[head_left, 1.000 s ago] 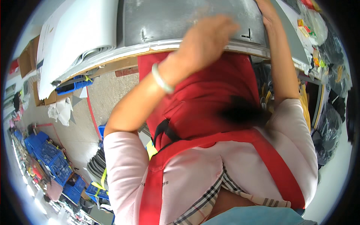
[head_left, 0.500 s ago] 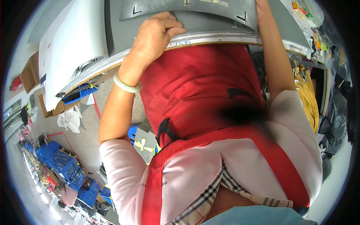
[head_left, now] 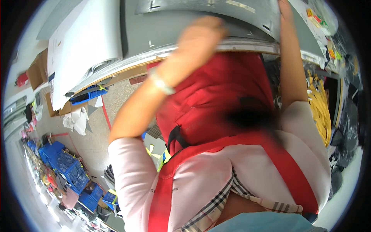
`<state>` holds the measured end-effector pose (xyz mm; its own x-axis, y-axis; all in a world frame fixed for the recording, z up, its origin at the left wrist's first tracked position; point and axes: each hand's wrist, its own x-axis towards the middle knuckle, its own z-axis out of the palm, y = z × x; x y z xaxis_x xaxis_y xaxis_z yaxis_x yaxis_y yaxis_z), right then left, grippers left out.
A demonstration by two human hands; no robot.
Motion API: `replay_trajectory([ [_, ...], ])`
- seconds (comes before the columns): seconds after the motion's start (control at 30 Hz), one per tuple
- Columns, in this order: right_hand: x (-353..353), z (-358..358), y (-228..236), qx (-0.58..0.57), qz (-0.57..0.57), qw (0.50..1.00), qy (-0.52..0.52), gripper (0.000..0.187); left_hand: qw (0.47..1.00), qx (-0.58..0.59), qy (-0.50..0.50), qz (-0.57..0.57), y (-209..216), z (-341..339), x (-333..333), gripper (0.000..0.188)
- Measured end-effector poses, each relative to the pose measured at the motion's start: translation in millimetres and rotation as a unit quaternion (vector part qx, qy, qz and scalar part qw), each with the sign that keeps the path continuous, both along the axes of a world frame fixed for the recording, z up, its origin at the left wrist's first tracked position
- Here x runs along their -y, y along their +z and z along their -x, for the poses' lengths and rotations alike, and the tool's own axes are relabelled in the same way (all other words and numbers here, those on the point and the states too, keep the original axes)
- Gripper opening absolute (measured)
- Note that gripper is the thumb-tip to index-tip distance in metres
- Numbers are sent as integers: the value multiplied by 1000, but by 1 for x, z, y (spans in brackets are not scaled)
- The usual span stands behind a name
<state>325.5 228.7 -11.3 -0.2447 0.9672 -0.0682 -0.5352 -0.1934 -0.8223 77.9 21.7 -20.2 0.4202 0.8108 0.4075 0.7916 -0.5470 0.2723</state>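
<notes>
A curved grey template [head_left: 201, 7] with dark L-shaped slots lies on a flat dark-grey sheet [head_left: 148, 29] on the worktable. My left hand [head_left: 203, 38], smeared by motion, is over the sheet near the table's front edge, just below the template. Its fingers look bent, but whether they hold anything is too blurred to make out. At the template's right end is my right hand [head_left: 285, 11], partly cut off by the top of the view, with its fingers mostly hidden. A small white corner mark [head_left: 151, 43] shows on the sheet, left of my left hand.
A roll of white and grey sheet material [head_left: 89, 34] lies on the table's left, overhanging the edge. Blue crates [head_left: 71, 170] stand on the floor at left. Yellow strips [head_left: 319, 110] hang below the table at right, beside dark plastic bags [head_left: 344, 127].
My left hand has moved right along the sheet's front edge, uncovering the white corner mark. My right hand stays at the template's right end. The whole view has shifted slightly.
</notes>
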Motion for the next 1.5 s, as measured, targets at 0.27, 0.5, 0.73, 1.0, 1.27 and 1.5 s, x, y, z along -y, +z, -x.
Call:
replay_trajectory([
  [0.27, 33, -11, 53, -2, 19, 999, -49, 58, 978, 11, -46, -204, -35, -141, -99, 11],
  [0.5, 57, -23, 83, 29, -76, 988, -134, 54, 973, -27, 224, -42, -20, 65, -144, 17],
  [0.73, 44, -38, 72, 24, -25, 992, -122, 53, 773, 267, 573, -52, 70, 382, -38, 21],
  [1.0, 29, -21, 46, 55, -28, 996, -61, 55, 630, 311, 711, -1, 15, 485, 176, 25],
  [1.27, 17, -5, 43, 98, 3, 994, 36, 50, 565, 283, 768, -98, -47, 472, 195, 88],
  [1.5, -32, -13, -2, 404, -127, 905, 38, 43, 849, 287, 397, -199, 54, 311, 131, 35],
])
